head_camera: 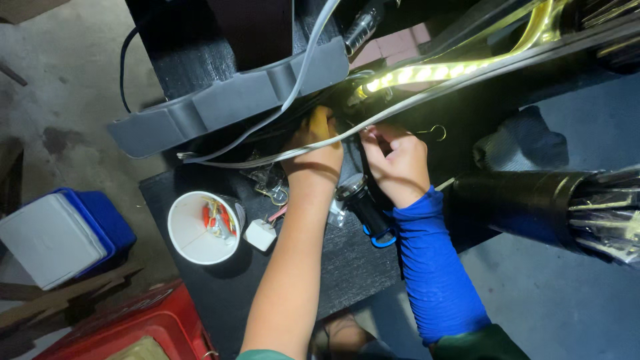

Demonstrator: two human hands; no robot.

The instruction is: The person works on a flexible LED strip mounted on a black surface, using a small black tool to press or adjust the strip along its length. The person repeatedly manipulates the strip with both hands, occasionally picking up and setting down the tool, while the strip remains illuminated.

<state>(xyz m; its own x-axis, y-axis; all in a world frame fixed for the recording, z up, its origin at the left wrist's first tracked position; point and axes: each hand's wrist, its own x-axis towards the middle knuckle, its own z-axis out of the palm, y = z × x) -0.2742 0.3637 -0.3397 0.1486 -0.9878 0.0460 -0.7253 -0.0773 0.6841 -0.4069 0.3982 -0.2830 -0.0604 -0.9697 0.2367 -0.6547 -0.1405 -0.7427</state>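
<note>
My left hand (317,148) reaches into a dark gap under a grey moulded panel (227,100), its fingers curled around something hidden in shadow. My right hand (399,160), with a blue sleeve on its forearm, pinches a thin pale cable (427,97) near a small metal hook (437,131). A lit yellow strip light (427,72) glows just above both hands. A black torch (363,203) with a blue loop lies on the black table (267,293) between my wrists.
A white paper cup (190,230) with small red parts stands on the table's left, a small white plug (260,235) beside it. A black cylinder with shiny film (547,207) lies at right. A blue-and-white box (60,237) and red crate (143,330) sit on the floor.
</note>
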